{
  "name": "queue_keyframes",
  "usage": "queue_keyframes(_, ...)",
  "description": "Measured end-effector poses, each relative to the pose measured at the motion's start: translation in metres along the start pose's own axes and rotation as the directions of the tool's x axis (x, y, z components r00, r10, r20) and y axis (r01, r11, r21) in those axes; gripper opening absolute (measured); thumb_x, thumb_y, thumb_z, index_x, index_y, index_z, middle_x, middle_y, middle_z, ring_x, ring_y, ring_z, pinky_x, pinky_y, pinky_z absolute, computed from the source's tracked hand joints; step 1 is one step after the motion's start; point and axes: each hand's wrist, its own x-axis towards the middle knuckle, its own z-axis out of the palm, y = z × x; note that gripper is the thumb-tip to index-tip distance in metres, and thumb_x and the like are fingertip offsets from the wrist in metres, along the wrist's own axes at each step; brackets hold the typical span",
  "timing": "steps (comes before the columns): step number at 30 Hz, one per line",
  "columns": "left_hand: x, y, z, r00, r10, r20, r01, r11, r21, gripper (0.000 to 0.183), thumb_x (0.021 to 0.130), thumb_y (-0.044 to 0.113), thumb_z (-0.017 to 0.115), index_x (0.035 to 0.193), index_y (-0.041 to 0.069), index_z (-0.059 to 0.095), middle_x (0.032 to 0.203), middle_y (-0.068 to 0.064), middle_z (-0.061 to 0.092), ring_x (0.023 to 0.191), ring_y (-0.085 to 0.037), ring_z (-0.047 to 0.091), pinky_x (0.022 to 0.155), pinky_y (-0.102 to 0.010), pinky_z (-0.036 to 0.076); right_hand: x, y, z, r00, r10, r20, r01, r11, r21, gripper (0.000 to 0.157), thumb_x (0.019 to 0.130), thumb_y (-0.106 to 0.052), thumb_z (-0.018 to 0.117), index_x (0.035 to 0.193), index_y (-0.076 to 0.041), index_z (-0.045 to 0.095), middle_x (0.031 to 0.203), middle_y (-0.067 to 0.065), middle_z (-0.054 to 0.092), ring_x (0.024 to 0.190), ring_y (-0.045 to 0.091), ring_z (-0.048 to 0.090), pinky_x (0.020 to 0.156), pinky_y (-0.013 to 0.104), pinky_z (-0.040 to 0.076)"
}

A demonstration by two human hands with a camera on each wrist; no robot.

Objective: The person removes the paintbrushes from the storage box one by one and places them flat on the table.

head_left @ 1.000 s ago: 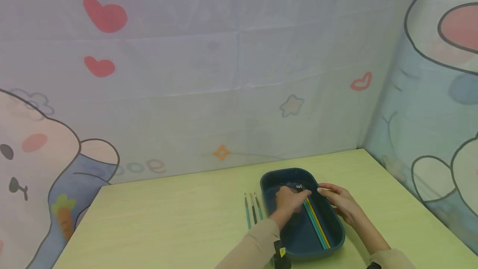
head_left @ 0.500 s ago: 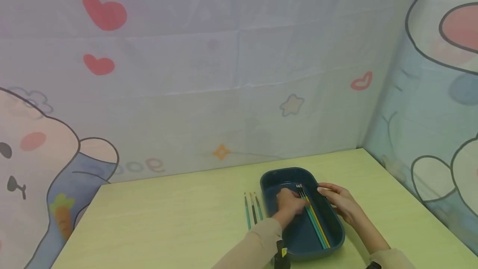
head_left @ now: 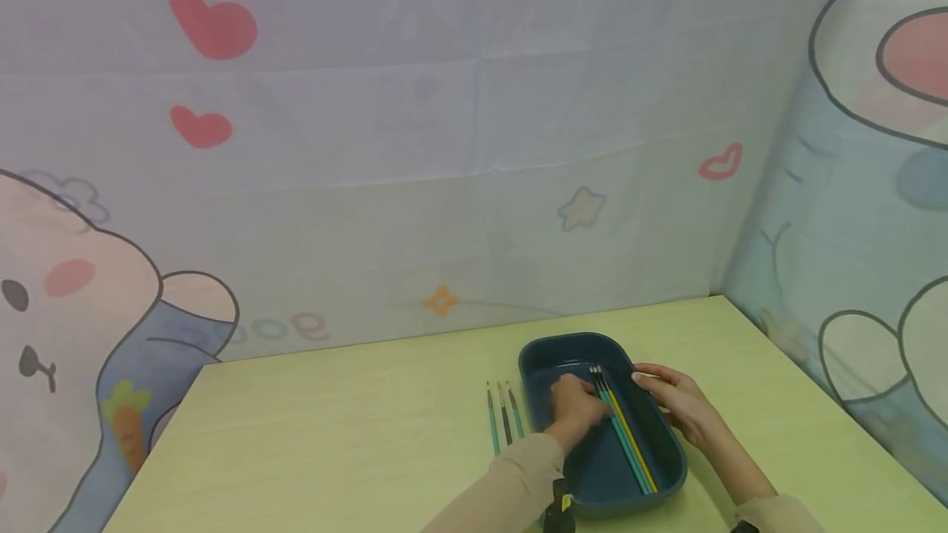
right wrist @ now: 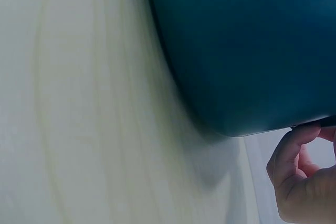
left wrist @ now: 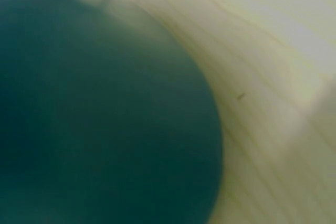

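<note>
A dark blue-green tray (head_left: 596, 471) stands on the table. Inside it, along the right side, lie several slim paintbrushes (head_left: 629, 444) with teal and yellow handles, tips toward the back. My left hand (head_left: 576, 411) reaches down into the tray, its thumb side right at the brush handles; most of its fingers are hidden, and I cannot tell whether they hold a brush. With thumb and fingers, my right hand (head_left: 680, 405) pinches the tray's right rim. The right wrist view has this hand (right wrist: 304, 182) at the edge of the tray (right wrist: 252, 51).
Left of the tray, three more paintbrushes (head_left: 505, 422) lie side by side on the pale wood-grain table (head_left: 318, 434), partly covered by the left sleeve (head_left: 504, 488). A printed cloth backdrop (head_left: 370, 187) rises behind the table. The tray's outer wall (left wrist: 105, 103) fills much of the left wrist view.
My left hand's thumb has drawn back and down along the brushes in the tray, uncovering more of their upper ends. The right hand stays at the rim.
</note>
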Motion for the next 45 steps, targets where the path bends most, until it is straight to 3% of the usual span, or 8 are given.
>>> queue_keyframes(4,-0.0001,0.0,0.0012,0.999,0.038,-0.01,-0.038,0.999,0.033,0.017,0.058,0.0,0.083,0.064,0.0,0.068,0.043,0.001,0.054,0.033,-0.007,0.046,0.036,-0.019,0.04,0.0003,0.0001,0.0001,1.0,0.0,-0.002,0.0,1.0,-0.008,0.061,0.096,-0.033,0.056,0.141,0.004,0.039,0.113,0.004,0.066,0.096,0.013,0.065,0.074,0.032,0.058)
queue_keyframes(8,-0.0001,-0.0011,0.0037,0.996,0.084,-0.021,-0.082,0.993,0.082,0.033,0.056,0.002,0.082,0.044,0.007,0.052,0.038,0.009,0.032,0.037,-0.008,0.025,0.034,-0.02,0.018,0.0005,0.0004,0.0001,1.0,0.0,-0.009,0.0,1.0,-0.022,0.061,0.096,-0.034,0.057,0.141,0.003,0.039,0.118,0.008,0.064,0.099,0.014,0.065,0.075,0.032,0.058)
queue_keyframes(11,-0.0009,-0.0011,0.0038,0.995,0.097,-0.029,-0.093,0.989,0.112,0.031,0.056,0.004,0.083,0.046,0.007,0.054,0.042,0.011,0.032,0.043,-0.009,0.027,0.036,-0.021,0.02,0.0004,0.0006,0.0006,1.0,0.004,-0.017,-0.004,1.0,-0.022,0.061,0.096,-0.034,0.057,0.141,0.003,0.04,0.119,0.008,0.064,0.098,0.014,0.064,0.074,0.033,0.058)
queue_keyframes(19,-0.0045,0.0017,0.0008,0.992,0.121,-0.025,-0.118,0.988,0.095,0.05,0.056,-0.002,0.079,0.046,0.016,0.033,0.045,0.013,0.015,0.044,-0.009,0.016,0.038,-0.022,0.01,-0.0003,-0.0001,0.0018,1.0,0.013,-0.027,-0.013,1.0,-0.012,0.06,0.096,-0.033,0.057,0.14,0.003,0.041,0.113,0.004,0.065,0.093,0.011,0.065,0.073,0.032,0.058)
queue_keyframes(28,0.0012,-0.0036,0.0047,0.997,0.074,-0.032,-0.071,0.995,0.074,0.013,0.057,0.001,0.08,0.055,0.0,0.066,0.04,-0.003,0.054,0.034,-0.008,0.038,0.035,-0.019,0.028,-0.0011,-0.0014,0.0012,1.0,0.012,-0.027,-0.012,1.0,-0.023,0.06,0.096,-0.033,0.056,0.14,0.004,0.041,0.116,0.007,0.065,0.094,0.012,0.065,0.073,0.032,0.057)
queue_keyframes(33,0.0022,-0.0029,0.0052,0.999,0.004,-0.032,-0.003,1.0,0.013,0.021,0.06,0.001,0.082,0.078,-0.004,0.071,0.055,-0.009,0.065,0.036,-0.011,0.057,0.041,-0.02,0.05,-0.0015,-0.001,0.0012,1.0,0.01,-0.022,-0.01,1.0,-0.008,0.06,0.096,-0.033,0.057,0.14,0.004,0.04,0.111,0.003,0.066,0.092,0.012,0.065,0.073,0.032,0.058)
queue_keyframes(37,0.0012,-0.0004,0.0031,0.999,-0.035,-0.015,0.035,0.999,-0.031,0.024,0.062,0.0,0.082,0.082,-0.004,0.07,0.069,-0.012,0.068,0.042,-0.016,0.063,0.04,-0.022,0.052,-0.0019,-0.001,0.0012,1.0,0.011,-0.02,-0.011,1.0,0.007,0.06,0.095,-0.033,0.058,0.139,0.004,0.041,0.108,0.001,0.068,0.091,0.011,0.066,0.072,0.031,0.058)
queue_keyframes(45,0.0019,0.0009,0.0001,0.998,-0.064,0.003,0.064,0.995,-0.071,0.022,0.064,0.002,0.081,0.084,-0.003,0.071,0.067,-0.01,0.069,0.042,-0.018,0.064,0.042,-0.025,0.054,-0.0011,-0.0017,0.0012,1.0,0.009,-0.021,-0.009,1.0,0.002,0.061,0.095,-0.033,0.058,0.14,0.004,0.041,0.109,0.001,0.067,0.092,0.011,0.065,0.073,0.031,0.058)
